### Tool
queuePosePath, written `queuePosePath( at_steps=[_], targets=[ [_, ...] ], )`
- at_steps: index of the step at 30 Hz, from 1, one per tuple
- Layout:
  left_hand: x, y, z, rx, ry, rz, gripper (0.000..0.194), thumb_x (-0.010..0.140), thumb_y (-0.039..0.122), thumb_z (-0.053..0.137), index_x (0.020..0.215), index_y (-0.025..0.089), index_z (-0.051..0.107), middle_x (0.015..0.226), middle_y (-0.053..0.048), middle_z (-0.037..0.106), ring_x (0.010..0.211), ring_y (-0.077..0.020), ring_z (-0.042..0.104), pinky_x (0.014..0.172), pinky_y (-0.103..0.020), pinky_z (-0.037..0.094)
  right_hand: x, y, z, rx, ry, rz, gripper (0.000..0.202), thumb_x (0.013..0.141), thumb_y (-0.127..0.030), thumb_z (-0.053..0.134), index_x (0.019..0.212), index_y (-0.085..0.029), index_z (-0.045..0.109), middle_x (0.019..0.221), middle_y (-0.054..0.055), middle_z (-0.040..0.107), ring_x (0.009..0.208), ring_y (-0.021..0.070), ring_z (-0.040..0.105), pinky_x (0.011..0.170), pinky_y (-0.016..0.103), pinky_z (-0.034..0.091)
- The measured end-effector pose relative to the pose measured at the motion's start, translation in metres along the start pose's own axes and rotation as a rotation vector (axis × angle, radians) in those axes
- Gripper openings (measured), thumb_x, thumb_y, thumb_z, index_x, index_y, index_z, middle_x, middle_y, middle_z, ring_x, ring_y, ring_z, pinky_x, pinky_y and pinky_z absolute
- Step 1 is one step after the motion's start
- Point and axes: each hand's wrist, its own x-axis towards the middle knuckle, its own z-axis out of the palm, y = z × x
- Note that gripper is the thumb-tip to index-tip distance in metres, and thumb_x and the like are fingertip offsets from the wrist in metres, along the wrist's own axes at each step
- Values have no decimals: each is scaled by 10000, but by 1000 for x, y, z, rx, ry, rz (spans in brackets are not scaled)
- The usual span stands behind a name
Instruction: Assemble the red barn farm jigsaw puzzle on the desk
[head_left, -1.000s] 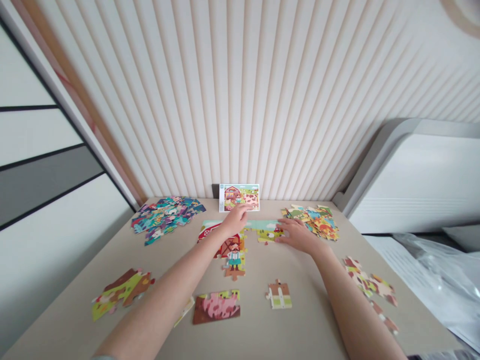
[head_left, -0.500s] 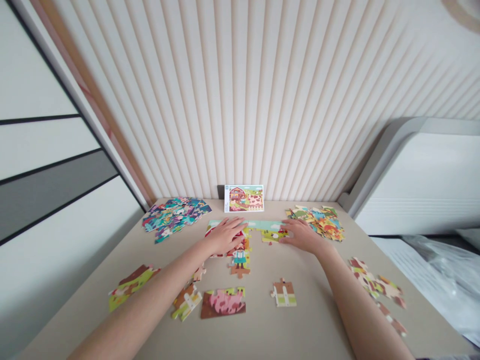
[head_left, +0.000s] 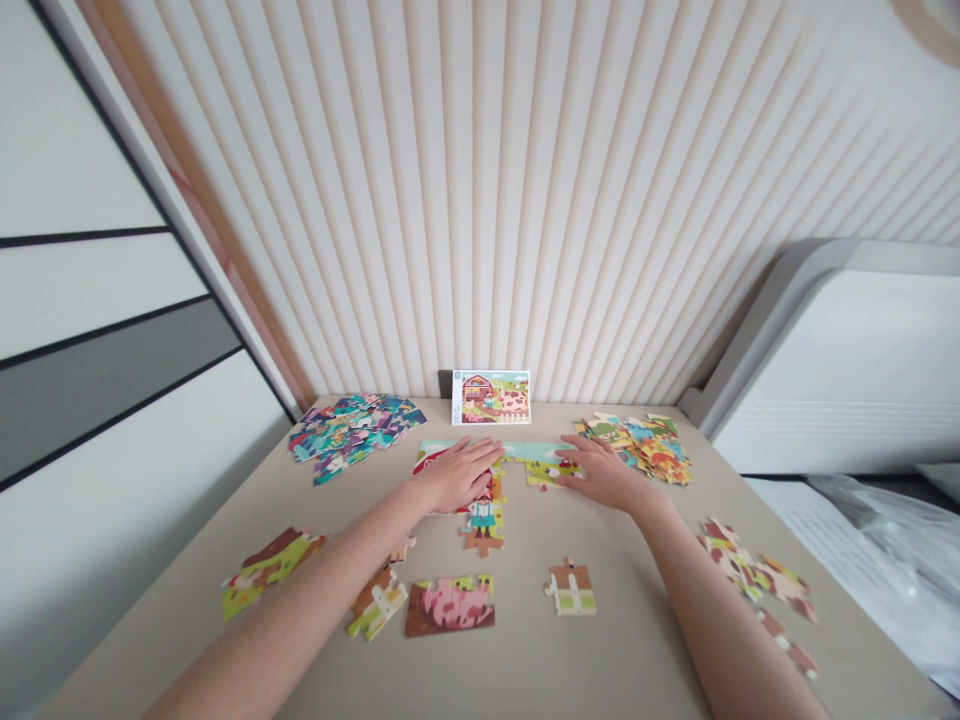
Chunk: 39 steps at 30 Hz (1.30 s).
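Note:
A partly joined farm jigsaw puzzle (head_left: 484, 515) lies at the back middle of the table, with a barn, a farmer and a strip of sky. My left hand (head_left: 461, 473) rests flat over its barn side, fingers stretched to the right and covering some pieces. On the strip's right end, my right hand (head_left: 600, 470) lies with fingers spread, touching the sky and field pieces. Nearer to me are a joined pig section (head_left: 450, 606), a fence piece (head_left: 571, 588) and another fence piece (head_left: 377, 603) beside my left forearm.
A picture card (head_left: 491, 398) of the farm stands against the ribbed wall. Blue-purple pieces (head_left: 352, 435) are heaped at back left, yellow-orange pieces (head_left: 645, 445) at back right. Loose pieces lie at left (head_left: 270, 570) and right (head_left: 750, 570). Clear plastic (head_left: 885, 540) lies beyond the right edge.
My left hand has slid slightly right along the top of the puzzle. My right hand stays nearly where it was. The whole view has shifted a little.

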Motion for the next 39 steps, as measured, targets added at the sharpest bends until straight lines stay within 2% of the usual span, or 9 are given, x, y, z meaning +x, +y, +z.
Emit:
queuePosePath(
  at_steps=[3,6,10,24,30,35,39],
  targets=[
    [0,-1,2,-14,4,-11,513,1043,338,391,1549,260,415,1599,-57,441,1507,-219,363,1259,-440,251,6,-22,4,48,21,-69,587,1018,-555,490,1543,-296,455,1618,101,381,1493,291,354,1233,543,234],
    [0,-1,3,-22,10,-20,514,1038,329,399,1547,263,417,1598,-57,443,1501,-225,373,1255,-450,261,12,-41,14,87,-38,-113,659,1039,-585,411,1623,-312,273,1668,71,260,1542,278,242,1253,537,192],
    [0,0,2,-18,3,-28,516,1040,325,402,1553,271,406,1597,-55,445,1499,-231,376,1249,-456,271,17,-49,25,97,-124,-101,632,1054,-603,329,1615,-315,297,1673,55,241,1546,280,230,1258,554,164],
    [1,1,12,29,54,-56,491,1047,345,388,1529,278,444,1584,-56,464,1481,-227,405,1234,-453,287,18,-46,25,71,-97,-122,633,1050,-593,351,1613,-307,306,1662,56,271,1538,273,257,1263,542,161],
    [1,1,6,25,44,-31,507,1029,326,413,1532,265,437,1561,-59,495,1462,-226,428,1221,-446,309,16,-45,24,106,-90,-148,684,1048,-611,341,1637,-284,224,1667,70,248,1544,260,240,1269,534,149],
    [2,-1,-1,21,49,0,521,1012,304,439,1532,278,433,1550,-53,509,1442,-224,452,1214,-436,320,16,-41,25,113,-58,-125,683,1059,-590,312,1630,-218,261,1659,101,263,1544,251,241,1274,503,176],
    [5,-1,-3,16,52,34,496,1007,314,460,1501,264,478,1516,-62,545,1419,-217,478,1211,-411,327,16,-39,27,100,-88,-127,672,1062,-581,308,1631,-228,257,1658,90,265,1538,260,257,1271,515,187]
  ],
)
